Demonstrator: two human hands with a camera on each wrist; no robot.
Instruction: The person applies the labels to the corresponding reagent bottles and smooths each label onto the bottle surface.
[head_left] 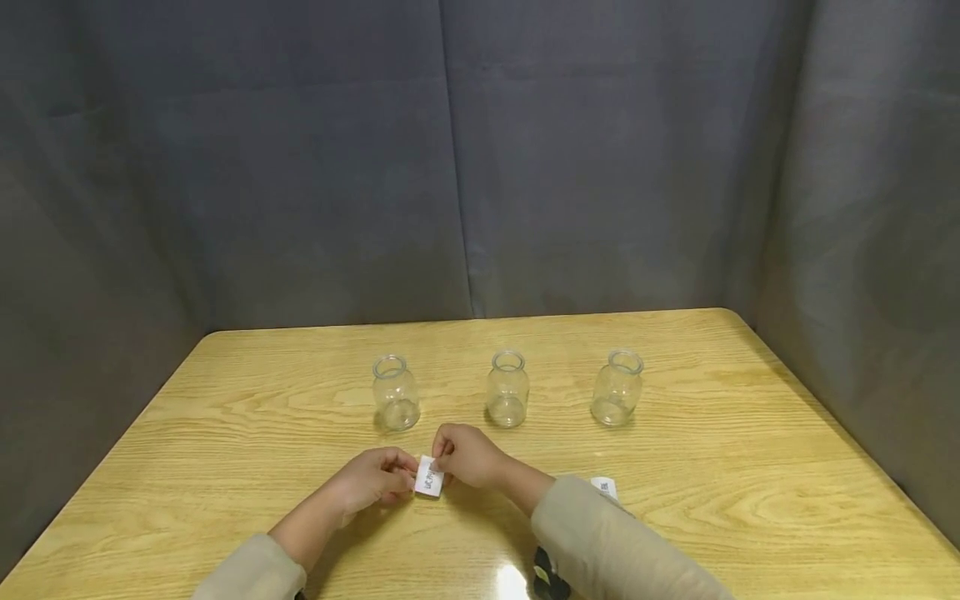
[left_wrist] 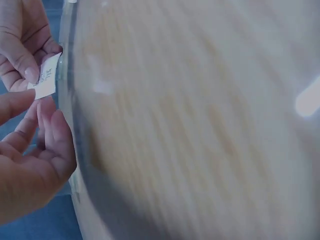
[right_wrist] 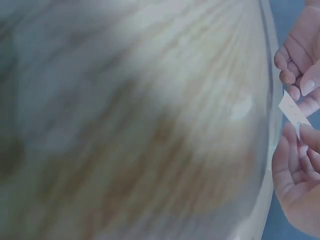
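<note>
Between my two hands is a small white paper label (head_left: 429, 477) with dark handwriting. My right hand (head_left: 468, 457) pinches its right end between thumb and fingers; the right wrist view shows this label (right_wrist: 293, 111) at the fingertips. At the opposite edge, my left hand (head_left: 372, 483) pinches the paper with thumb and forefinger, also seen in the left wrist view, where the label (left_wrist: 46, 77) lies between both hands. Just beyond the hands stands the left glass jar (head_left: 395, 393), upright and without a lid. The hands do not touch it.
A middle glass jar (head_left: 507, 390) and a right glass jar (head_left: 617, 388) stand in a row with the left one on the wooden table (head_left: 750, 450). Another white label (head_left: 604, 486) lies partly behind the right sleeve. A dark item (head_left: 550, 577) shows beside that sleeve. Grey curtains surround the table.
</note>
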